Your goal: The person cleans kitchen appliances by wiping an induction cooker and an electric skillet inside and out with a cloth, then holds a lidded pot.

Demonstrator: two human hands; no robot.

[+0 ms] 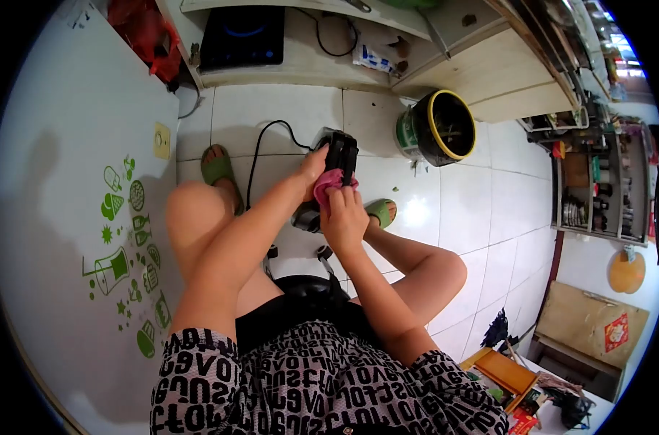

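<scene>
Between my knees, low over the tiled floor, is a black and silver corded appliance (349,150) whose exact kind I cannot make out. My left hand (313,165) grips its left side near the top, with the fingers partly hidden behind it. A pink cloth (329,183) is bunched against the appliance's front. My right hand (345,216) closes on that cloth and presses it to the black surface. Below the hands shows a shiny, rounded metal part (307,217), partly covered by my right hand and the cloth. A black cord (255,156) loops away to the left.
A black bin with a yellow rim (432,123) stands ahead on the right, beside a green-labelled container (407,134). An induction cooker (242,36) sits on the low shelf ahead. At left rises a white panel with green stickers (112,272). Shelves (605,181) stand far right.
</scene>
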